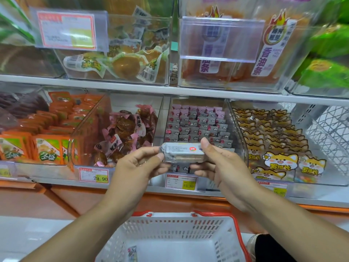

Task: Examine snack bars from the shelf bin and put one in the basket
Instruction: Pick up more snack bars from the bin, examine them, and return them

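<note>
The snack bar (182, 152) is held level between both hands, in front of the clear shelf bin (196, 129) of pink-and-grey bars. Left hand (139, 165) fingers pinch its left end; right hand (221, 163) fingers grasp its right end (thumb on top). The white basket (170, 233) sits below.

Upper shelf: clear bin of yellow-brown vacuum-packed snacks (120, 61), red-bordered price label (66, 30) clipped on its front. Beside it, orange packs with purple lettering (264, 59) behind an empty clear label holder (221, 40). Green packets (328, 53) blurred at far right. Lower shelf: orange sachets (47, 133) on the left, then brown snacks in pink-edged wrappers (128, 133). Price tag reading 29.90 (93, 174) below those. Cat-faced yellow packs (272, 140) further right, white wire rack (328, 133) at the edge.
</note>
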{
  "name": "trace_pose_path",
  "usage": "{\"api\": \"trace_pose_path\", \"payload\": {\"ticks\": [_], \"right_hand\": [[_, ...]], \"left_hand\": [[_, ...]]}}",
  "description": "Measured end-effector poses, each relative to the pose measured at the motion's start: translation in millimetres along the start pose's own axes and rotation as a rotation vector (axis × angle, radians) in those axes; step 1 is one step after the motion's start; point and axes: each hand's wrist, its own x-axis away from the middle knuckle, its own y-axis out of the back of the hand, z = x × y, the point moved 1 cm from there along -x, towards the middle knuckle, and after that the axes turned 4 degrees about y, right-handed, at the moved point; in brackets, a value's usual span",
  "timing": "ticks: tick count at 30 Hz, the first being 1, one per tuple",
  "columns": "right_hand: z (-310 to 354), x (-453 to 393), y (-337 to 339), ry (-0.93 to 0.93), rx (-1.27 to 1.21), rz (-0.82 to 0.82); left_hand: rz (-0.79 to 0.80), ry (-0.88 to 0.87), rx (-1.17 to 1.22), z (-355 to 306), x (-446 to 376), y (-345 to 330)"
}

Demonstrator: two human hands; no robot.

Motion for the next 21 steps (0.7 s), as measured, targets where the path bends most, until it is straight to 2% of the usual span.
{"api": "trace_pose_path", "payload": {"ticks": [4, 10, 14, 18, 21], "right_hand": [[3, -3, 3, 0.032, 0.036, 0.049], [0, -7, 13, 0.023, 0.051, -0.137], [-3, -11, 13, -0.062, -0.160, -0.179], [1, -11, 10, -0.025, -0.288, -0.067], [9, -9, 12, 0.088, -0.156, 0.137]], "left_hand": [[-0.043, -0.003, -0.015, -2, -1, 2], [-0.064, 0.038, 0.026, -2, -5, 2], [-0.055, 0.036, 0.055, -2, -3, -4], [-0.042, 0.056, 0.084, -2, -3, -11], [-0.029, 0.098, 0.143, -2, -5, -14]]}}
